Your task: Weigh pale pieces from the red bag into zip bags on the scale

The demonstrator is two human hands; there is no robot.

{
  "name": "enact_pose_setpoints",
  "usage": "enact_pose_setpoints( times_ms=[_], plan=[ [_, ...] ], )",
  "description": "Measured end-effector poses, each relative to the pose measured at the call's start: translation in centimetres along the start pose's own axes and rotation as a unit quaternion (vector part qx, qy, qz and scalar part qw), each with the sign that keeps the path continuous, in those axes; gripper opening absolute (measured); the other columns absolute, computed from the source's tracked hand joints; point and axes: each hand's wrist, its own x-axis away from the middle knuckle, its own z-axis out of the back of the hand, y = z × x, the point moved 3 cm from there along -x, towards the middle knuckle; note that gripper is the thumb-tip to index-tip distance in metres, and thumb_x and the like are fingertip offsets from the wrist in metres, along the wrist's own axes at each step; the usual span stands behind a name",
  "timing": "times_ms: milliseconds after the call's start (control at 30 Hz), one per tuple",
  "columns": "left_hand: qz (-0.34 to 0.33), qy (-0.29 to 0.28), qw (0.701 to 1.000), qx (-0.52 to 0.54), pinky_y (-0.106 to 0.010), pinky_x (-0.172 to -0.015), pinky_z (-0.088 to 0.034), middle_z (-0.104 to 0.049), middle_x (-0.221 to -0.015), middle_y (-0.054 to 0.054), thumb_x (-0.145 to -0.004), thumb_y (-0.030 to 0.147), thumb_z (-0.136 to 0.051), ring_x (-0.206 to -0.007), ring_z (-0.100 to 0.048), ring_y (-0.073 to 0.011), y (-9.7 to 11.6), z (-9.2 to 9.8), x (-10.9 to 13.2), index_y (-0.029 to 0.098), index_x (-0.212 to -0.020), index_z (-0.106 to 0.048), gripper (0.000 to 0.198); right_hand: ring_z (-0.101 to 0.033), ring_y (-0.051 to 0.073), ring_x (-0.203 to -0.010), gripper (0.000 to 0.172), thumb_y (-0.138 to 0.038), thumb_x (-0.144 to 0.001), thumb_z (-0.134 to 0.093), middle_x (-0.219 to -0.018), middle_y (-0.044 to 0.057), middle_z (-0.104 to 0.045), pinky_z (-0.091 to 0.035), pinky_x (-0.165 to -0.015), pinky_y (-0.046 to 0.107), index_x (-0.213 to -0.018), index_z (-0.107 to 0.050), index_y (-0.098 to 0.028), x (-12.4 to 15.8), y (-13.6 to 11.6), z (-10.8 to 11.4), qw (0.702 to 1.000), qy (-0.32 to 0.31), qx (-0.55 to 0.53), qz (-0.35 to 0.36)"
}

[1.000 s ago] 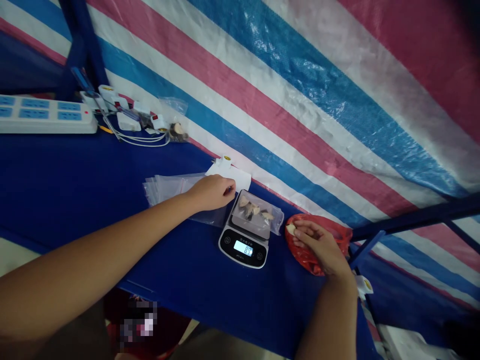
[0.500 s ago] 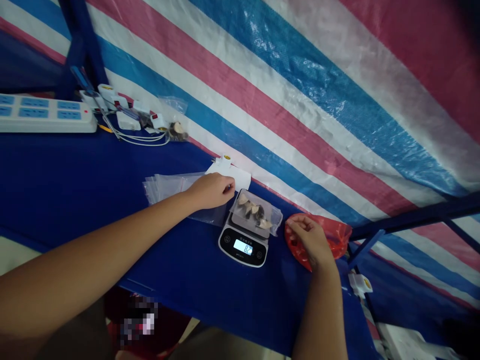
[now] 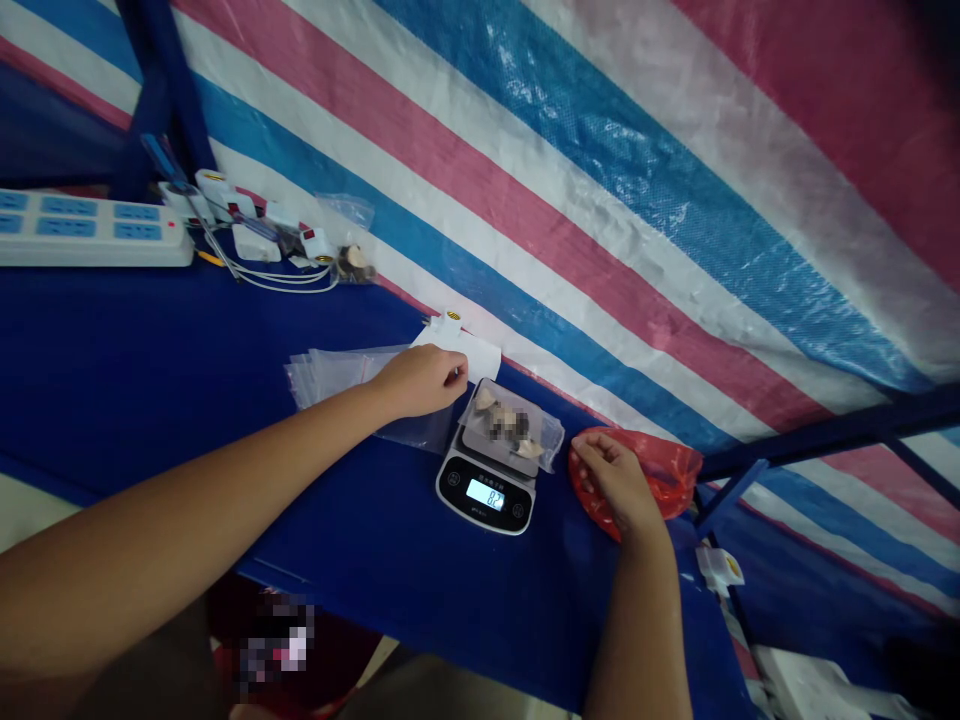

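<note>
A small digital kitchen scale (image 3: pixel 457 502) stands on the blue table, its lit display showing digits. Across its weighing plate lies a clear plastic bag (image 3: pixel 553 440) with several pale and dark pieces (image 3: pixel 528 447), partly blurred. My left hand (image 3: pixel 426 381) is curled into a loose fist left of the plate, beside a white card (image 3: pixel 481 356), and nothing shows in it. Under its wrist are several flat clear zip bags (image 3: pixel 330 375). My right hand (image 3: pixel 616 478) is over an open red plastic bag (image 3: pixel 675 470), thumb and forefinger closed at its left rim; the other fingers curl inside.
At the back left, a white power strip (image 3: pixel 97 245) lies near plugs and a coiled cable (image 3: pixel 277 280). Another filled clear bag (image 3: pixel 354 262) leans at the striped tarp (image 3: pixel 480 200). A white plug-like piece (image 3: pixel 720 568) is by the right table edge.
</note>
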Motion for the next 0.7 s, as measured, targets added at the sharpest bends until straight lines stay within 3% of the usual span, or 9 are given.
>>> enact_pose_setpoints(
  times_ms=[700],
  plan=[
    [0.004, -0.001, 1.0, -0.009, -0.03, -0.062, -0.034, -0.071, -0.076, -0.004, -0.088, 0.029, -0.05, -0.069, -0.057, -0.0164, -0.08, -0.03, -0.01, 0.02, -0.085, -0.068, 0.021, -0.044, 0.008, -0.047, 0.046, -0.059, -0.067, -0.083, -0.061, -0.001, -0.057, -0.033, -0.04, 0.019, -0.075, -0.063, -0.018, 0.13, -0.06, -0.11, 1.0, 0.006, 0.01, -0.006]
  ],
)
